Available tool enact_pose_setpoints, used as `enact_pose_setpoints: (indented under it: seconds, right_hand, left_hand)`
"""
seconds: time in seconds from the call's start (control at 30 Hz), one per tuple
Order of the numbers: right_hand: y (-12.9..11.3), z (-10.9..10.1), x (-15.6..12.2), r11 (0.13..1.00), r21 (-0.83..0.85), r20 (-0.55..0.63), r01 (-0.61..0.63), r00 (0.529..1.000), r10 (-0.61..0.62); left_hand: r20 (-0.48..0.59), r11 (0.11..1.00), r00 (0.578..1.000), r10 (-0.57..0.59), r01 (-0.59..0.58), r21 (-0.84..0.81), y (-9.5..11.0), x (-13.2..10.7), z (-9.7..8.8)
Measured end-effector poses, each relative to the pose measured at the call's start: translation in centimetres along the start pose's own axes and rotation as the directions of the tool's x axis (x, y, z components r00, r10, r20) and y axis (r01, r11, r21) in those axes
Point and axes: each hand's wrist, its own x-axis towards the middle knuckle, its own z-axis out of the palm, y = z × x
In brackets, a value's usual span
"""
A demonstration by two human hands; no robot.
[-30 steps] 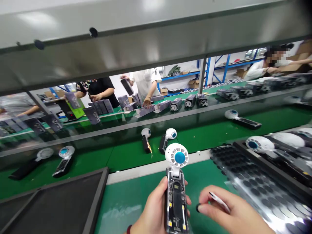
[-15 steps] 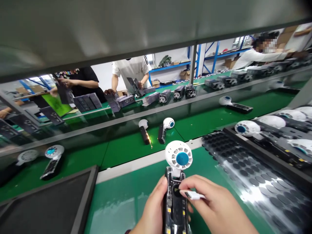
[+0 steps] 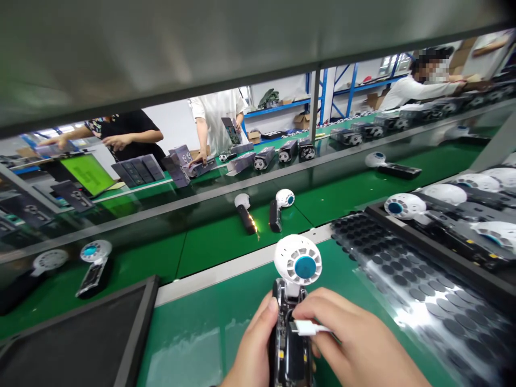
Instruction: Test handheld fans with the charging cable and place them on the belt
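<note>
A handheld fan [image 3: 297,260] stands upright in front of me, with a white head, a blue centre and a clear-cased black handle showing small yellow parts. My left hand [image 3: 255,341] is closed around the handle from the left, thumb along its edge. My right hand [image 3: 350,333] is closed on a white charging cable [image 3: 308,328], its plug lying across the front of the handle. Its bent index fingertip touches the handle just below the fan's neck, hiding part of a dark round spot there.
A sheet of round black stickers [image 3: 403,277] lies at right, beside a dark tray [image 3: 374,212] of more fans. A black-lined tray [image 3: 80,333] is at left. Fans lie on the green conveyor belt [image 3: 209,242] beyond. Co-workers handle boxes across it. A metal shelf [image 3: 201,43] hangs overhead.
My right index finger has moved in against the handle, and the cable plug has shifted left over it. Fans on the belt have moved slightly right.
</note>
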Motion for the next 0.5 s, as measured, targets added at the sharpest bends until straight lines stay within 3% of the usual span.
enact_pose_setpoints:
  seconds: [0.13, 0.23, 0.3, 0.4, 0.5]
  right_hand:
    - [-0.3, 0.2, -0.1, 0.999, -0.026, -0.018, -0.026, 1.000, 0.025]
    - [-0.5, 0.8, -0.3, 0.988, 0.104, -0.035, -0.113, 0.992, 0.117]
    - [-0.6, 1.3, -0.3, 0.956, 0.239, -0.058, -0.169, 0.980, 0.188]
    - [-0.5, 1.4, -0.1, 0.850, 0.475, -0.034, -0.230, 0.960, 0.278]
    - [0.3, 0.6, -0.2, 0.715, 0.661, 0.037, -0.228, 0.962, 0.272]
  left_hand:
    - [-0.002, 0.998, 1.000, -0.023, 0.023, -0.064, 0.0, -0.2, 0.3]
    - [0.027, 0.995, 0.995, -0.093, 0.094, -0.019, 0.0, -0.2, 0.2]
    - [0.007, 0.998, 0.998, -0.063, 0.063, 0.004, 0.0, -0.2, 0.1]
    - [-0.039, 0.998, 0.999, -0.030, 0.032, 0.059, 0.2, -0.3, 0.1]
    - [-0.009, 0.995, 0.999, -0.044, 0.045, 0.094, 0.7, -0.5, 0.2]
